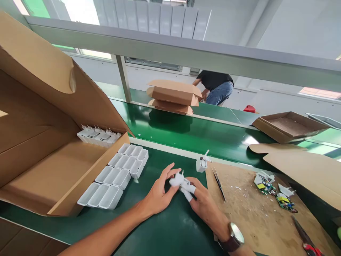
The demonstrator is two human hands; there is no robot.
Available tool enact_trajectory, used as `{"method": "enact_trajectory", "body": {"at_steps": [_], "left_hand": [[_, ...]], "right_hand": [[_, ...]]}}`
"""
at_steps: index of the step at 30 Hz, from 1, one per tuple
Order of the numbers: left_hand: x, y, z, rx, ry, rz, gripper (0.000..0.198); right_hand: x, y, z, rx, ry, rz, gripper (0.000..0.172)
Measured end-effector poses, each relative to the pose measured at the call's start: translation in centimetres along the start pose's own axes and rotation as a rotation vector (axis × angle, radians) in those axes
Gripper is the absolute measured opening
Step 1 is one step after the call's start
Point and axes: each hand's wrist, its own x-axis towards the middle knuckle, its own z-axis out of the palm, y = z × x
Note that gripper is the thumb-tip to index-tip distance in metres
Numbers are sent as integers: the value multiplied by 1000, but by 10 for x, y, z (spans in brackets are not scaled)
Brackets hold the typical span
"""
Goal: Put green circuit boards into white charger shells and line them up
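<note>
My left hand (160, 192) and my right hand (201, 201) meet over the green table, both pinching one small white plug part (177, 179) between their fingertips. White finger cots cover some fingers of my right hand, and a watch (234, 238) sits on that wrist. Several empty white plastic shells (117, 176) lie in rows to the left of my hands. One more white shell (201, 164) with a plug piece in it stands just beyond my right hand.
A large open cardboard box (48, 167) with several white parts (98, 136) stands at left. A cardboard sheet (255, 209) at right carries tweezers (218, 182), circuit boards (274, 192) and red-handled cutters (306, 238). Beyond the green conveyor (186, 131), cardboard boxes (173, 96) and another person (215, 87).
</note>
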Motion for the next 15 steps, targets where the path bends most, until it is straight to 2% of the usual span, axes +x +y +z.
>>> {"method": "enact_trajectory", "body": {"at_steps": [3, 8, 11, 15], "left_hand": [[1, -7, 4, 37, 65, 29, 54], [3, -15, 6, 108, 121, 67, 61], [4, -14, 6, 130, 124, 94, 59], [5, -9, 6, 172, 85, 108, 45]], "right_hand": [[-3, 1, 1, 6, -73, 30, 44], [-13, 4, 6, -24, -20, 116, 45], [-15, 4, 6, -27, -29, 133, 45], [-14, 3, 5, 25, -59, 167, 41]]}}
